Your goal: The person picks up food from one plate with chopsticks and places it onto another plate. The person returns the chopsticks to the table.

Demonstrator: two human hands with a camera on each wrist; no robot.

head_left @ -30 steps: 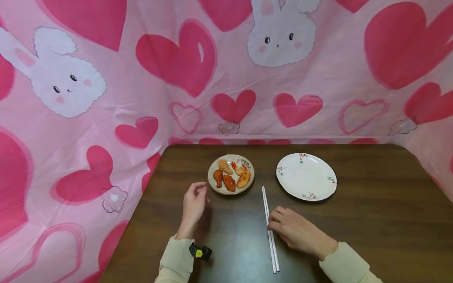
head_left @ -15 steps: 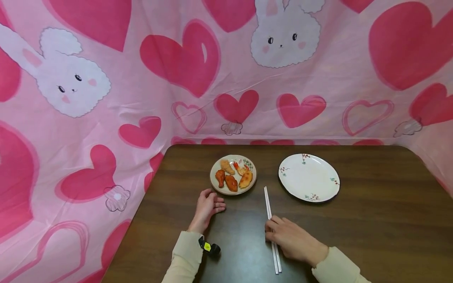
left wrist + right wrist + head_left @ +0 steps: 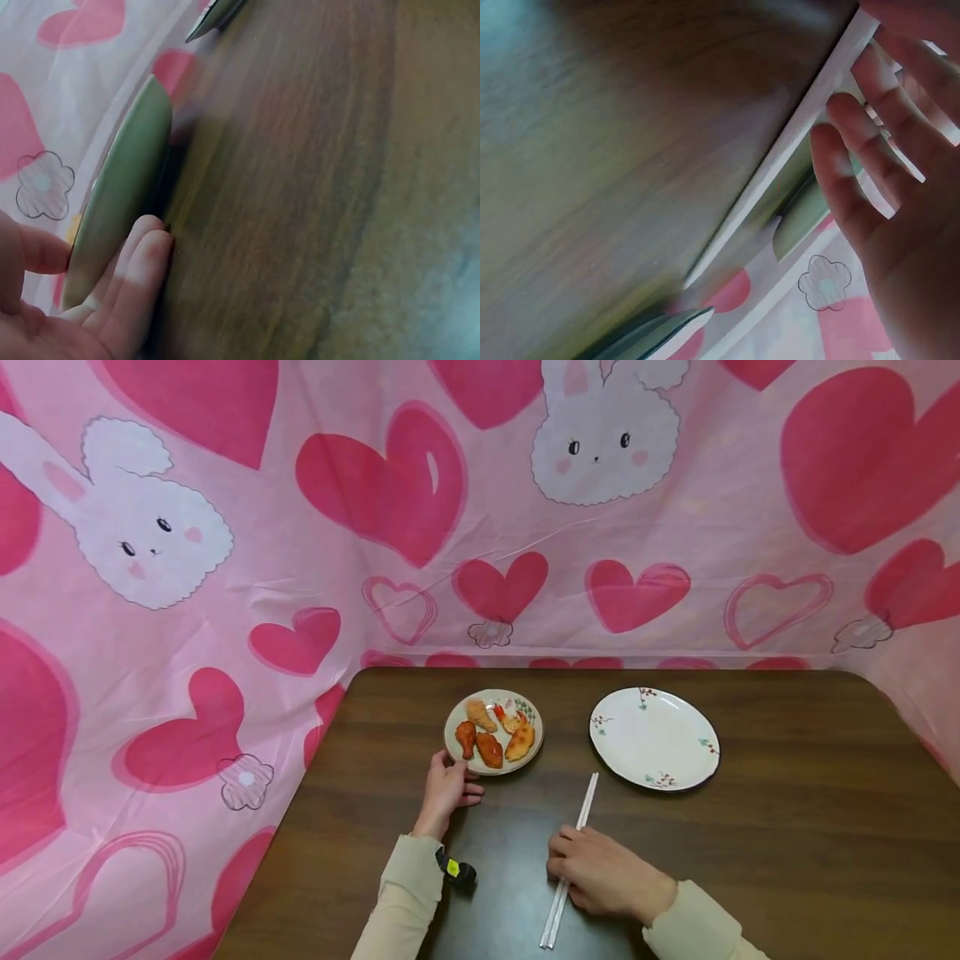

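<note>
Left hand (image 3: 447, 789) pinches rim of food plate (image 3: 454, 718) toward far-left corner of table (image 3: 787, 802); right hand (image 3: 606, 872) grips chopsticks (image 3: 587, 800) nearer mid-surface.

At a smooth wood-grain table (image 3: 810, 827) with a soft sheen, chopsticks (image 3: 588, 800) look smooth, a small plate (image 3: 454, 717) and large plate (image 3: 654, 739) glazed and glossy; behind the table hangs creased, matt cloth (image 3: 495, 527).

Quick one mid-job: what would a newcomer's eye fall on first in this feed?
Probably the pink cloth with its hearts and rabbit faces, filling the background beyond the brown table. Next, the smaller plate with five food pieces, left of the larger white plate, its near-left rim pinched by the left hand. Nearer the camera, the right hand holds two pale chopsticks.
</note>
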